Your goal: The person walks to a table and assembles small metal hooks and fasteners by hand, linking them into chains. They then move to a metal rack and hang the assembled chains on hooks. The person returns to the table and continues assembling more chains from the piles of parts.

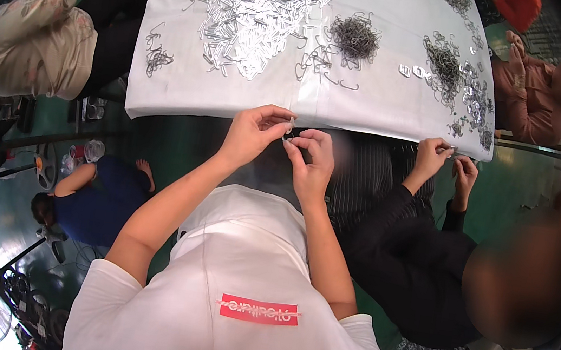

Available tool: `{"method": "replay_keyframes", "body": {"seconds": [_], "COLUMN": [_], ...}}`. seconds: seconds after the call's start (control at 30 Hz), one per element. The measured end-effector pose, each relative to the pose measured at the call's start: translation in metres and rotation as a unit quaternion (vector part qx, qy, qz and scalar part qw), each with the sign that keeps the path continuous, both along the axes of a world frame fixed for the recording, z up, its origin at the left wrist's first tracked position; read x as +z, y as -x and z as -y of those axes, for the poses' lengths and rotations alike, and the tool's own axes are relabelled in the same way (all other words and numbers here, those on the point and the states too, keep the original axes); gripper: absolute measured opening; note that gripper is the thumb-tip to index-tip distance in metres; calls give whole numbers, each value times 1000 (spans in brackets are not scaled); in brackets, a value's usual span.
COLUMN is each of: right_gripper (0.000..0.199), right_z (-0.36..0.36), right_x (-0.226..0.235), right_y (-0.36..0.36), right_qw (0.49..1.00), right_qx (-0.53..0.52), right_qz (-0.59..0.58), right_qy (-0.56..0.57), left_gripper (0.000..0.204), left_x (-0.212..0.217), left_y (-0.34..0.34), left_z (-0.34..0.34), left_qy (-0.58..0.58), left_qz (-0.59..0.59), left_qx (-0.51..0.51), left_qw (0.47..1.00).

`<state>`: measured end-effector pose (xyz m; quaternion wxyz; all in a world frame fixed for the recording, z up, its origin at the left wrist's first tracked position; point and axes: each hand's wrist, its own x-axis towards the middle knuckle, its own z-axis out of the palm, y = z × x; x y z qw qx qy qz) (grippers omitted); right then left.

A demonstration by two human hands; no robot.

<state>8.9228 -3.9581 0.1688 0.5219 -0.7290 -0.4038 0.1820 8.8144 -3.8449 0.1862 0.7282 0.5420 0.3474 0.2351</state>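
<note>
Pinched between my two hands is a small metal piece (289,132), too tiny for me to make out its shape, held just below the near edge of the table (374,109) and in front of my chest. My left hand (254,132) is curled almost closed, thumb and forefinger tips pressed on the piece from the left. My right hand (311,154) is curled the same way, its fingertips meeting the piece from the right, so the two hands touch at that point. Just beyond my fingers the white cloth covers the table, and well past my left hand lies a broad heap of flat silvery strips (255,16). Beyond my right hand sits a dark tangle of wire hooks (355,37), with a few loose hooks between it and the table edge. Farther right of my right hand is another wire tangle (444,62) beside scattered silvery parts. Close on my right, a person in a black sleeve (410,263) holds both hands (448,165) together at the table's corner. Far to my left another person in a beige shirt (32,43) sits by the table.
</note>
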Motion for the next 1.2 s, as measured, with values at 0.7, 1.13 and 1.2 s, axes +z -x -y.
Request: {"method": "replay_keyframes", "body": {"seconds": [0.7, 1.13, 1.2], "right_gripper": [14, 14, 11], "right_z": [-28, -53, -78], "right_x": [-10, -16, -24], "right_y": [0, -61, -89], "right_qw": [995, 989, 981], "right_qx": [51, 46, -10], "right_qz": [86, -13, 77], "right_qy": [22, 142, 176], "left_gripper": [16, 14, 14], "left_x": [-10, -25, -25], "left_y": [15, 20, 20], "left_z": [-1, -4, -5], "left_qy": [-142, -196, -202], "left_qz": [-79, -43, -34], "left_qx": [68, 31, 22], "left_qw": [984, 979, 978]}}
